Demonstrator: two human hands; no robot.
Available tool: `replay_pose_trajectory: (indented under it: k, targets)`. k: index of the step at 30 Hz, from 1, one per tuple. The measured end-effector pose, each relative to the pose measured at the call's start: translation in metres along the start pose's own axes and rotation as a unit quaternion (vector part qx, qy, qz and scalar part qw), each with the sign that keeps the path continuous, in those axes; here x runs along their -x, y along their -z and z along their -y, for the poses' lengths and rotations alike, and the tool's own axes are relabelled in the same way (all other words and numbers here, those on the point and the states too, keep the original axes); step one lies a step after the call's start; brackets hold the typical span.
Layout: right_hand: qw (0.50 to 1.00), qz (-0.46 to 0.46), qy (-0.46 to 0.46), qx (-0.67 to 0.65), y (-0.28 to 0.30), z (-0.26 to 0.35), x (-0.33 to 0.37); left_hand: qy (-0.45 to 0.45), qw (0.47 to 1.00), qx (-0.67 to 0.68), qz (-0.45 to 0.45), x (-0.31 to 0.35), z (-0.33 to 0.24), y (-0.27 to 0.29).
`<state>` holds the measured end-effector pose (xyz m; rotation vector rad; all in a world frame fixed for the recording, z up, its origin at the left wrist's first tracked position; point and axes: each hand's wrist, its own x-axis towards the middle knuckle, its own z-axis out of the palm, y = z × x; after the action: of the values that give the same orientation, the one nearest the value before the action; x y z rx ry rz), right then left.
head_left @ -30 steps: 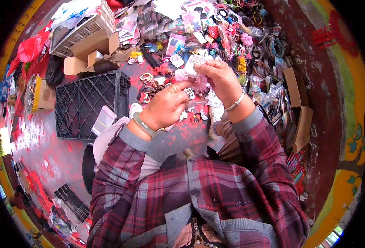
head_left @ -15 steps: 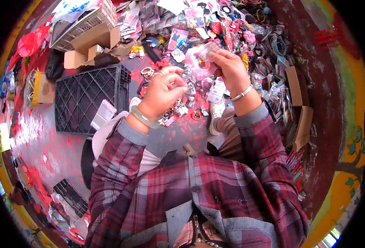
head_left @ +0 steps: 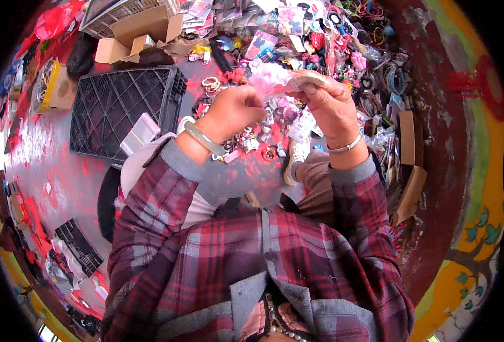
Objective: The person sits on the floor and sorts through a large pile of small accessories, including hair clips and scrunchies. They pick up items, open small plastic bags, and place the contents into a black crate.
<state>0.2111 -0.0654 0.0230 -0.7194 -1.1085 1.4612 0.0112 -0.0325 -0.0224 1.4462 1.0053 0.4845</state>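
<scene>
Pink fluffy hair accessory (head_left: 268,78) hangs above and right of the black crate (head_left: 175,97); we clamp its pale strip (head_left: 304,78) in our right hand (head_left: 332,105). Our left hand (head_left: 229,111) curls beside it, grip unclear. Seemingly this piece is unfinished; a heap of accessories (head_left: 334,45) remains farther right of the crate.

Left grip (head_left: 229,113) curled inward, right grip (head_left: 333,109) pinched closed
</scene>
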Motion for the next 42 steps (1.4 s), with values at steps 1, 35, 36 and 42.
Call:
replay_pose_trajectory:
  k: [1,35,36,42]
  targets:
    - [1.0,0.006,-0.016,0.024,0.002,0.0,0.0,-0.019,1.0,-0.021,0.009,0.002,-0.006,0.002]
    - [0.922,-0.023,-0.193,0.336,0.015,-0.003,-0.002,-0.209,0.93,-0.248,-0.171,0.003,0.002,-0.001]
    - [0.928,-0.029,-0.177,0.326,0.015,-0.003,-0.002,-0.211,0.929,-0.248,-0.177,0.003,0.001,-0.001]
    - [0.952,-0.047,-0.204,0.222,-0.001,0.002,-0.005,-0.209,0.919,-0.259,-0.213,0.002,0.0,0.0]
